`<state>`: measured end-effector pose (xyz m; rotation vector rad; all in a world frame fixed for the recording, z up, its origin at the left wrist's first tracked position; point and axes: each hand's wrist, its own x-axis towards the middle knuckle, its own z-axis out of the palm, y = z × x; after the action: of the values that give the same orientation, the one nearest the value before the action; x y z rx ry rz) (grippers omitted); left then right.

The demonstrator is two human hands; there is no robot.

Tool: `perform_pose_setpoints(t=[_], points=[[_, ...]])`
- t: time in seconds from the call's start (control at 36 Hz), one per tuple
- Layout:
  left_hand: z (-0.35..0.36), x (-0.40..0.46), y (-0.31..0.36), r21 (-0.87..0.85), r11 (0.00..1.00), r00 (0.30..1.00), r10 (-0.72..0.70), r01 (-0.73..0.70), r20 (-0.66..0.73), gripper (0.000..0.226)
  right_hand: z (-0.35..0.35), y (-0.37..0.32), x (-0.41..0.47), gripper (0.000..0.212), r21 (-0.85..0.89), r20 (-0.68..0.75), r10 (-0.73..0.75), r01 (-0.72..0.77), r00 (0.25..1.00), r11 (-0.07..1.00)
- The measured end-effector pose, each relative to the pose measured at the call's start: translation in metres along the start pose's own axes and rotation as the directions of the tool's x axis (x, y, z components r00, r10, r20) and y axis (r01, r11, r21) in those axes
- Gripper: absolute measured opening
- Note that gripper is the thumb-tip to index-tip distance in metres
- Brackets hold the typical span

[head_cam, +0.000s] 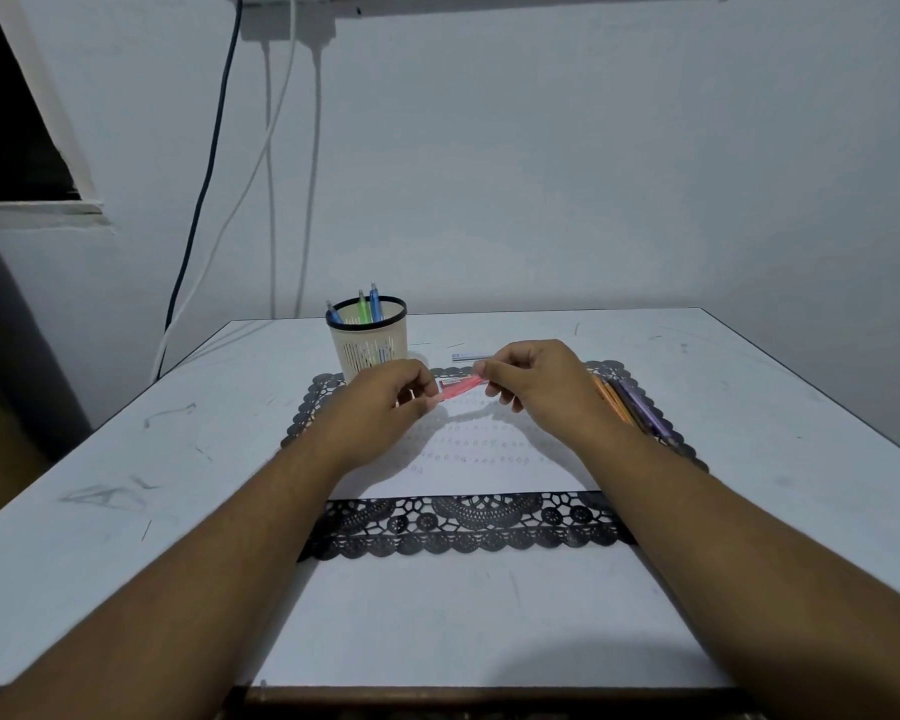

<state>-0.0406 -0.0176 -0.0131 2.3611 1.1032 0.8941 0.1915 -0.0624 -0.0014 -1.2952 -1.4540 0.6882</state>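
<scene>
A red pen (458, 388) hangs level above the sheet of paper (468, 459), held at both ends. My left hand (380, 402) pinches its left end with curled fingers. My right hand (536, 381) pinches its right end between thumb and fingertips. The paper lies on a black lace placemat (463, 522) and carries rows of faint writing.
A cream pen holder (367, 340) with a black rim stands behind my left hand and holds three pens. Several coloured pens (630, 402) lie on the mat's right side. A small flat box (471, 357) lies behind the hands. Cables hang down the wall at left.
</scene>
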Motion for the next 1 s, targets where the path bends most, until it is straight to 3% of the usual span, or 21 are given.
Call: perform_pose_setpoints(t=[0.08,0.22,0.39,0.5,0.61,0.75,0.89,1.0], points=[[0.001,0.0,0.002,-0.04,0.999,1.0,-0.001,0.001,-0.01,0.012,0.003,0.0,-0.001,0.019,0.058,-0.008,-0.007,0.007,1.0,0.998],[0.005,0.001,0.006,-0.238,0.971,0.999,-0.01,0.0,-0.04,0.008,0.015,-0.003,-0.002,0.007,0.353,0.06,0.018,-0.038,0.998,0.935],[0.007,0.002,0.003,-0.293,0.956,1.0,-0.019,0.018,-0.001,0.009,0.021,-0.013,-0.001,0.012,0.499,-0.056,0.024,0.007,0.998,0.867],[0.007,0.003,0.002,-0.384,0.922,0.999,-0.038,0.046,0.029,0.015,0.018,-0.021,-0.002,0.019,0.563,-0.074,-0.054,0.087,0.996,0.822],[0.008,0.002,0.007,-0.506,0.86,0.997,-0.043,0.069,0.063,0.016,0.021,-0.03,-0.005,0.022,0.722,-0.016,-0.088,0.072,0.996,0.688],[0.014,-0.001,0.012,-0.507,0.859,0.995,-0.026,0.071,0.097,0.017,0.022,-0.039,-0.009,0.036,0.903,0.084,-0.032,-0.062,0.996,0.425],[0.014,0.0,0.015,-0.504,0.862,0.995,-0.019,0.064,0.094,0.022,0.016,-0.041,-0.008,0.031,0.942,0.074,-0.044,-0.055,0.996,0.332],[0.014,-0.001,0.013,-0.509,0.858,0.995,-0.018,0.064,0.094,0.018,0.014,-0.041,-0.008,0.027,0.944,0.093,-0.041,-0.075,0.995,0.321]])
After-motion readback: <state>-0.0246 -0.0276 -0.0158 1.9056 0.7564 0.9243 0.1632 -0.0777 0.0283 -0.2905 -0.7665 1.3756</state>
